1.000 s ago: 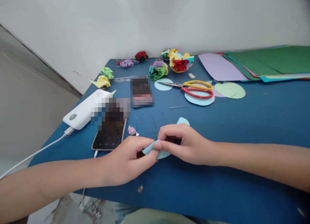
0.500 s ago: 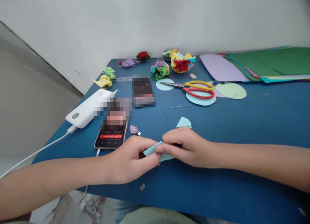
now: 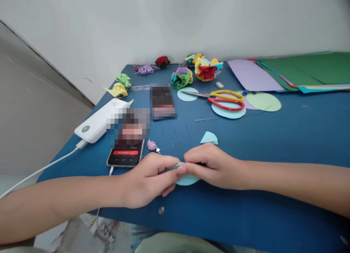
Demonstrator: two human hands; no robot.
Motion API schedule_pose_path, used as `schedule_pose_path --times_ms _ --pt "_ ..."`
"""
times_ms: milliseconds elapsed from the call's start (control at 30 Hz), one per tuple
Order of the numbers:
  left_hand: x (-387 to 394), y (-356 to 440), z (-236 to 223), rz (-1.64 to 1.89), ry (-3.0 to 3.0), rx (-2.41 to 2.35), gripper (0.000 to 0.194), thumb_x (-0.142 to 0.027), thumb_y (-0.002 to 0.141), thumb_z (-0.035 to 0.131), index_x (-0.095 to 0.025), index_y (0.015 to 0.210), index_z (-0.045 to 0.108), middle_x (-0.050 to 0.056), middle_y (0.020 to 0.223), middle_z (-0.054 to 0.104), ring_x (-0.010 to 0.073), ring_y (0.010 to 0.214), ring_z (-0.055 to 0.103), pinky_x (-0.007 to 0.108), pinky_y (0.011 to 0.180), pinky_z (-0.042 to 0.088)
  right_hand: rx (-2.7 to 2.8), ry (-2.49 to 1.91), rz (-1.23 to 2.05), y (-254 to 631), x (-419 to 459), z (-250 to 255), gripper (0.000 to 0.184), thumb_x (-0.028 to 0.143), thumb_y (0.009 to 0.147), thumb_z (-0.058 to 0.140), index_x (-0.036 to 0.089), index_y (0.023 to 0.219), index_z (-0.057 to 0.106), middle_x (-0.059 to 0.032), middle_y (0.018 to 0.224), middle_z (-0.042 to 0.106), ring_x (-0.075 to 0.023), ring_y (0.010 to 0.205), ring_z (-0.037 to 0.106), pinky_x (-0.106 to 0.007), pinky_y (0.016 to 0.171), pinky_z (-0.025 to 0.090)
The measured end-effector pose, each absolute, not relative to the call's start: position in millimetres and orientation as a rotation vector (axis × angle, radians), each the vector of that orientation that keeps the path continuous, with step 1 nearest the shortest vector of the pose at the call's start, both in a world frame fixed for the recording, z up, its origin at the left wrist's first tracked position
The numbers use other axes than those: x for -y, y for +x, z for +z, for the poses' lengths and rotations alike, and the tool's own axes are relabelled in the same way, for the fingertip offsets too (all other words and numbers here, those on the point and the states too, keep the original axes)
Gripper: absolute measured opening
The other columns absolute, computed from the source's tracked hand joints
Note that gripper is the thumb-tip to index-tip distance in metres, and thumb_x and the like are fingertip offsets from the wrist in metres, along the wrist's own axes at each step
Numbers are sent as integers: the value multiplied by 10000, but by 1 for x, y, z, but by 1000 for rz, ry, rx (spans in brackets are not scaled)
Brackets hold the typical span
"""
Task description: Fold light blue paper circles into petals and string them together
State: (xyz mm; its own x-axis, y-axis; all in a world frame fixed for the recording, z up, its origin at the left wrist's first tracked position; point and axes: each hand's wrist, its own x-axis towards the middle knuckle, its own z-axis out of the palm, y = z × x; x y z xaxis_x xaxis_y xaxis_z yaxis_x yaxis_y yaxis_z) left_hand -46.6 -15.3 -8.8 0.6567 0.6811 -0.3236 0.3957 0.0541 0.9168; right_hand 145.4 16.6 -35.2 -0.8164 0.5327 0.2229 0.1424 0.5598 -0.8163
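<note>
Between my two hands is a light blue piece of paper (image 3: 187,180), pinched near the table's front edge. My left hand (image 3: 150,180) grips its left side, thumb and fingers pressed together. From the other side, my right hand (image 3: 207,165) pinches it with thumb and forefinger, the two thumbs close together. The fingers cover most of the paper, so its folds are hard to make out; a rounded lower edge shows below the thumbs. Just beyond my right hand lies a folded light blue paper wedge (image 3: 209,137) on the blue table (image 3: 246,216).
Scissors (image 3: 227,100) with yellow and red handles rest on round paper pieces (image 3: 263,101). Crinkled paper flowers (image 3: 208,68) line the back edge. Coloured sheets (image 3: 308,70) lie back right. A phone (image 3: 124,160) and white power bank (image 3: 102,119) with cables sit left.
My left thumb and fingers have closed down over the paper, covering its upper flap. More of the rounded edge shows below. My right hand has barely moved.
</note>
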Motion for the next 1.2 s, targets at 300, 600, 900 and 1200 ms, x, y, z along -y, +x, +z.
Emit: schedule_pose_path --times_ms 300,600,900,1200 --pt "17 -47 -6 269 1529 -943 392 -363 918 388 -135 601 427 -50 492 426 41 457 388 152 436 295 2351 -535 1226 146 -17 -33 384 264 907 448 165 571 293 59 534 286 -51 493 305 -186 485 241" --pt "16 -46 -6 287 1631 -973 423 -353 919 373 -134 559 412 -40 486 433 47 462 382 165 450 304 2308 -506 1329 146 -19 -31 360 274 899 460 168 585 319 62 546 287 -53 493 287 -181 478 250" --pt "16 -47 -2 188 1881 -778 300 -217 862 394 -165 572 339 -48 500 327 70 473 284 218 453 256 2190 -534 1440 152 -22 -32 438 366 940 324 176 546 302 49 516 289 -72 481 287 -215 474 259" --pt "39 -41 -1 123 2032 -560 306 -122 737 436 -188 545 208 -43 478 250 100 463 248 256 436 246 2559 -383 642 137 -11 -37 112 66 735 397 175 734 423 -11 706 503 -115 593 410 -243 518 308"
